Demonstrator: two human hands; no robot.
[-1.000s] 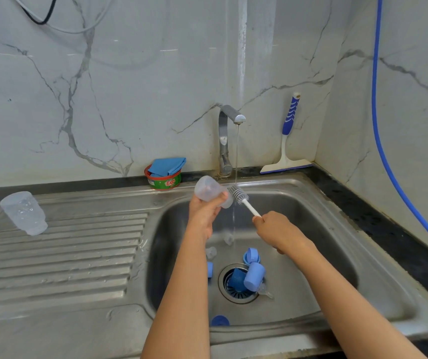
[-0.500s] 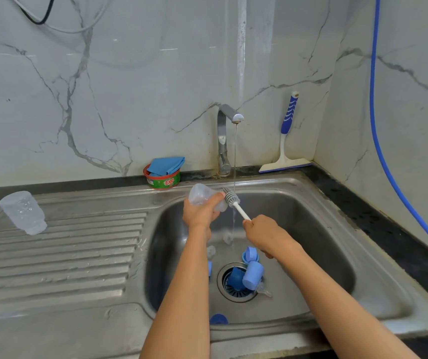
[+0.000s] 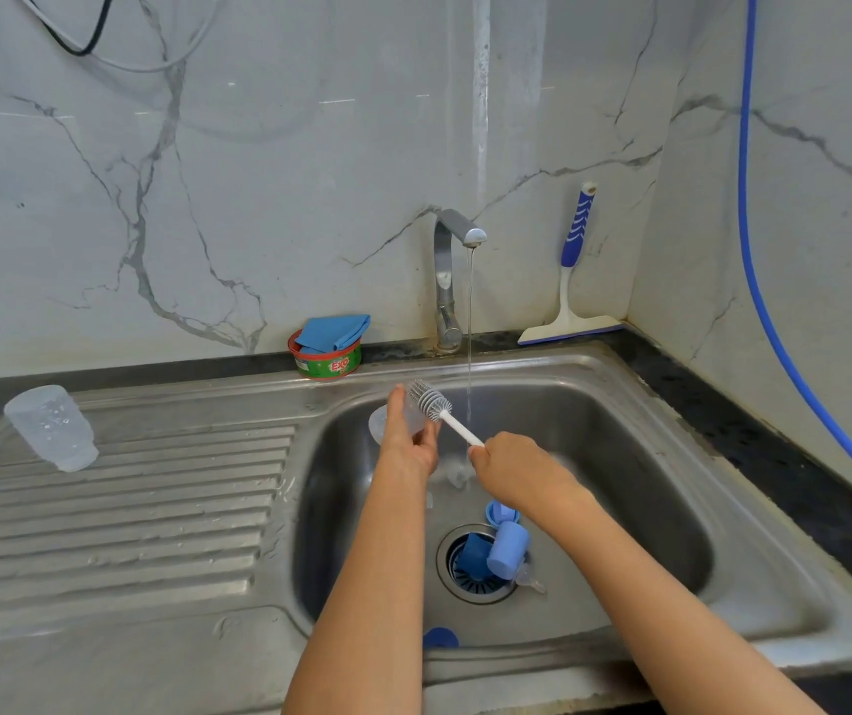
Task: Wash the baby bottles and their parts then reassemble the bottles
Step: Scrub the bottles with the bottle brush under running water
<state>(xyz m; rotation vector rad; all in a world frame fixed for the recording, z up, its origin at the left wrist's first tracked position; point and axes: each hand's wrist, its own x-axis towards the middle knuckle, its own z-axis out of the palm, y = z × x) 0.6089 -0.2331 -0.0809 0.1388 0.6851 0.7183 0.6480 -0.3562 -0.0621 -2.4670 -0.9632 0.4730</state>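
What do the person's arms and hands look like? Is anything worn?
Both forearms are bare as far as the picture shows: no sleeves. The left hand and the right hand have no gloves, and no watch, bracelet or ring is visible.

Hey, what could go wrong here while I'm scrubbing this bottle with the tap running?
The blue caps sit on the drain strainer while the tap runs, so water may back up. The clear bottle in your left hand might slip into the sink. The brush in your right hand is outside the bottle, so it may flick water.
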